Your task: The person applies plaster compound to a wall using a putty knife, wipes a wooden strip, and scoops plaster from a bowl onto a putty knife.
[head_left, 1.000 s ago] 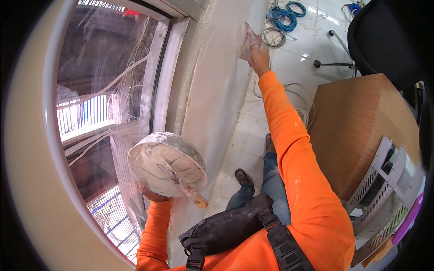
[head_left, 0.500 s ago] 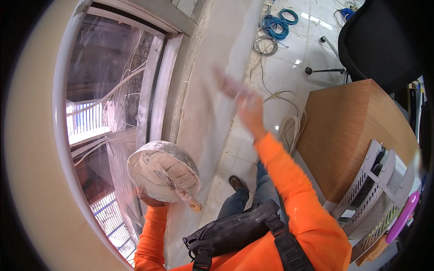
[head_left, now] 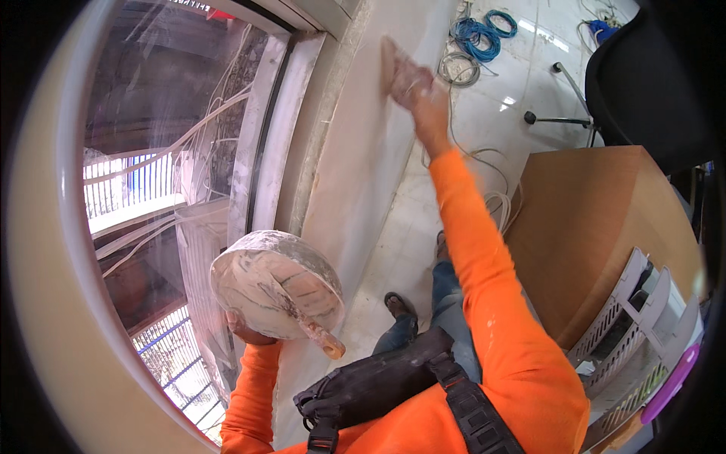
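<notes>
Low on the left, my left hand (head_left: 248, 331) is closed under and around the edge of a shallow round pan (head_left: 321, 276), its inside smeared with pale putty. A scraper with a wooden handle (head_left: 321, 338) lies in the pan, its handle over the near rim. My right arm stretches far forward. There my right hand (head_left: 416, 82), whitened with putty, is closed on a thin flat putty blade (head_left: 389, 64), which is seen nearly edge-on. The blade is against the smooth, pale plastered surface (head_left: 355, 151) beside the window frame; exact contact is hard to see.
The glass window (head_left: 166, 91) runs along my left. Blue cable coils (head_left: 476, 39) and loose cables lie on the tiled floor. To the right stand a black wheeled chair (head_left: 650, 83), a brown wooden cabinet (head_left: 575, 227) and a grey plastic rack (head_left: 620, 325).
My right hand has swept forward along the plastered surface with the putty blade. My left hand still holds the pan in about the same place. The view has shifted slightly.
</notes>
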Available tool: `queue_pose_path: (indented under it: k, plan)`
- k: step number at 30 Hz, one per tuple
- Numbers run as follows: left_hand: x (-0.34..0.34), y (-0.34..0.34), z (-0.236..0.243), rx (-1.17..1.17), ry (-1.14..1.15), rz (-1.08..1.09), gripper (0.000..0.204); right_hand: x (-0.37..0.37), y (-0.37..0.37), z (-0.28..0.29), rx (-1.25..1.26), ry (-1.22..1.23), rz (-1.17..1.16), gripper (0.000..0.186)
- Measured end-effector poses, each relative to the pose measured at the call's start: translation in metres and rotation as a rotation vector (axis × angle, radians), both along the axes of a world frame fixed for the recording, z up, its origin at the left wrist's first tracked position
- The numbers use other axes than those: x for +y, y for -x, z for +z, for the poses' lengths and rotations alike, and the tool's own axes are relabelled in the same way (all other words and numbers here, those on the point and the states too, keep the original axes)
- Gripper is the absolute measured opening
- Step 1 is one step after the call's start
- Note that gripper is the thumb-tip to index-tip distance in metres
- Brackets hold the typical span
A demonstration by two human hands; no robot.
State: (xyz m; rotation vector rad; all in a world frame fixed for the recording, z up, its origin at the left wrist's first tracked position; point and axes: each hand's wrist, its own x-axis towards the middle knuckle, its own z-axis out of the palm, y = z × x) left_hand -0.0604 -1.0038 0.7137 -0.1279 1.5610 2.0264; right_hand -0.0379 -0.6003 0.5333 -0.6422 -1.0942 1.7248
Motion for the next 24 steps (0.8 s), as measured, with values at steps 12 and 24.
queue_pose_path:
  k: [12, 24]
  plan:
    - [-0.004, -0.001, -0.005, -0.001, -0.051, -0.016, 0.079, -0.023, -0.061, -0.028, -0.575, 0.147, -0.003, 0.031]
    - [-0.007, 0.004, -0.004, 0.037, -0.11, -0.093, 0.076, 0.067, 0.008, -0.128, -0.444, -0.197, -0.052, 0.034]
